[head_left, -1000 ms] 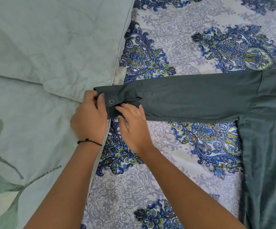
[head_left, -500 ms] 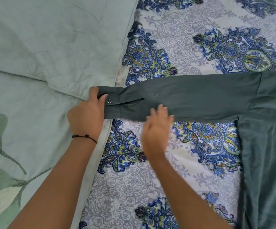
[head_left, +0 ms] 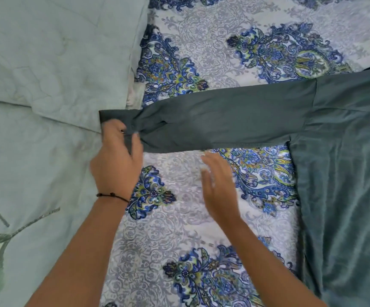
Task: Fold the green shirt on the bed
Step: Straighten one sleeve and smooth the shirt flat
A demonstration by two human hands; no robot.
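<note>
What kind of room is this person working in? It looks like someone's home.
Most likely a bedroom: the work surface is a bed. A blue paisley bedsheet covers it, a pale green quilted comforter lies on the left, and the left hand grips the cuff of a green shirt spread out on top.

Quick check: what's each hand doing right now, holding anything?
Left hand: closed on the cuff end of the green shirt sleeve.
Right hand: open, fingers spread, holding nothing, over the floral bedsheet just below the sleeve.

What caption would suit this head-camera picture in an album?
Left hand grips the green shirt by its sleeve cuff; right hand hovers open above the patterned bedsheet.
</note>
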